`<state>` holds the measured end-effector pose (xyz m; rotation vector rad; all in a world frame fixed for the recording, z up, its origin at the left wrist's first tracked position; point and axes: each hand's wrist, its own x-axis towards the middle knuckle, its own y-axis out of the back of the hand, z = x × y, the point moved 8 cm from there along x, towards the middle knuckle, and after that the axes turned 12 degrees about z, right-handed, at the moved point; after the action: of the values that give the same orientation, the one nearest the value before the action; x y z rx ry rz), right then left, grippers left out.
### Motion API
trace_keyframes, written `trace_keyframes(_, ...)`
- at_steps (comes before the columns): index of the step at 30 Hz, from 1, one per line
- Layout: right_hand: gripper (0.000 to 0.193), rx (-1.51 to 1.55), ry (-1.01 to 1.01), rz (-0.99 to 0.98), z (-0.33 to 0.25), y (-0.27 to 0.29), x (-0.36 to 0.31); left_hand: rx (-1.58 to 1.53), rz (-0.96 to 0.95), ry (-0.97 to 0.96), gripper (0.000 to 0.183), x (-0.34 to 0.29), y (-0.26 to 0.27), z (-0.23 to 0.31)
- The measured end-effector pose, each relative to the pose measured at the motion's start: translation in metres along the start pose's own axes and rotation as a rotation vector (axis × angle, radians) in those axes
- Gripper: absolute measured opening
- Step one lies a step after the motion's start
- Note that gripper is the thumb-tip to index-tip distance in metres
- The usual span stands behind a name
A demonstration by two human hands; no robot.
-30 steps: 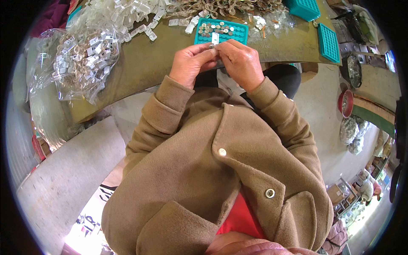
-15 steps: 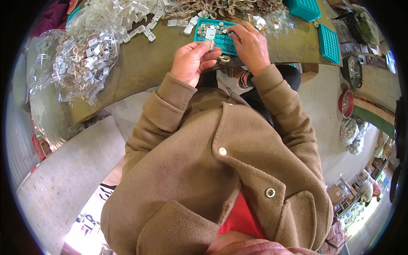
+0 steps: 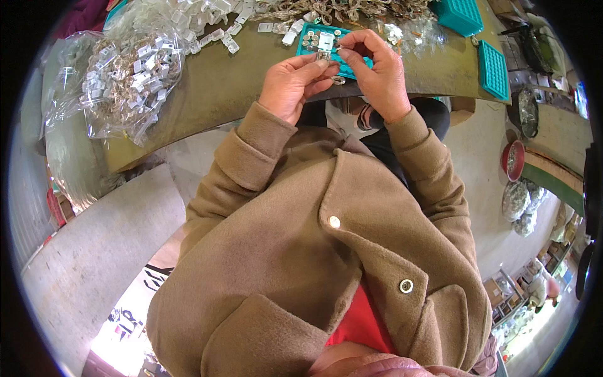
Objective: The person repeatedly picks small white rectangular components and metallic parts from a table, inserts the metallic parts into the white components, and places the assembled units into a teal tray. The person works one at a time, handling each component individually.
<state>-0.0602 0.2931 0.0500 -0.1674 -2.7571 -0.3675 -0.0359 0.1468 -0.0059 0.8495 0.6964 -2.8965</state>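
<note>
My left hand [image 3: 290,89] is closed, pinching a small white-and-clear plastic case [image 3: 325,41] between thumb and fingers; its flap stands up. Close by, my right hand [image 3: 383,72] has thumb and forefinger brought together beside the case. Whatever lies between those fingertips is too small to make out. Beneath both hands sits a teal tray [image 3: 363,61] with rows of round pockets. Small silvery discs [image 3: 311,39], like button cells, lie in its left part. A little looped cord [image 3: 338,80] rests at the tray's near edge.
A clear bag [image 3: 129,88] of white cases with cords lies at the left. Loose white cases [image 3: 220,38] and tangled brown cords [image 3: 339,9] spread across the back. Another teal tray [image 3: 493,70] lies at the table's right end, near stacked teal trays [image 3: 460,17].
My right hand has drawn back from the discs in the tray, its fingertips now nearer the case. My left hand has tilted the case. The whole view has shifted slightly.
</note>
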Motion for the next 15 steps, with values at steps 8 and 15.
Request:
trace_keyframes(8,0.014,-0.193,0.362,0.141,-0.037,-0.005,-0.011,-0.019,-0.012,-0.001,0.021,-0.009,-0.004,0.001)
trace_keyframes(15,0.011,-0.26,0.5,0.046,-0.046,-0.013,-0.014,-0.053,0.059,-0.133,0.027,-0.011,-0.001,0.001)
